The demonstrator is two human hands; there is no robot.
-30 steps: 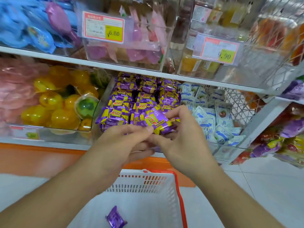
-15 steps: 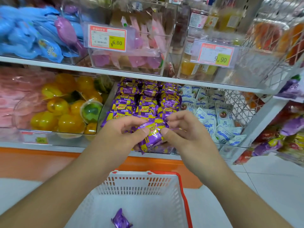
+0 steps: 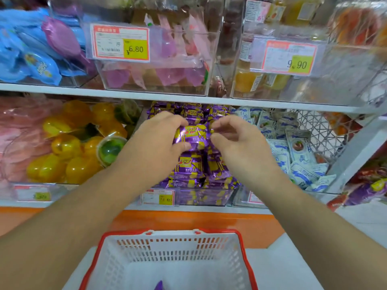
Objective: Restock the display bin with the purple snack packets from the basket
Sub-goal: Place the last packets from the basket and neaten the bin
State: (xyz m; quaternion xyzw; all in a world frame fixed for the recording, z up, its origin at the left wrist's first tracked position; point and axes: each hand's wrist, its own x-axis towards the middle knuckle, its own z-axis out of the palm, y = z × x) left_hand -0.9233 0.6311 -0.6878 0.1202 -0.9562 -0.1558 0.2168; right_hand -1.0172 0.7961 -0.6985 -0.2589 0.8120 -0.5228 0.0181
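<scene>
Gripping purple packet point(image 3: 192, 136), long axis left-right, label up: left hand point(image 3: 159, 141); right hand point(image 3: 236, 141) loosely curled, empty.

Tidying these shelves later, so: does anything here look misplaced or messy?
Yes. One purple pouch lies among the blue pouches in the top-left bin. A green jelly cup sits among yellow ones. The purple snack packets look neatly stacked.
</scene>
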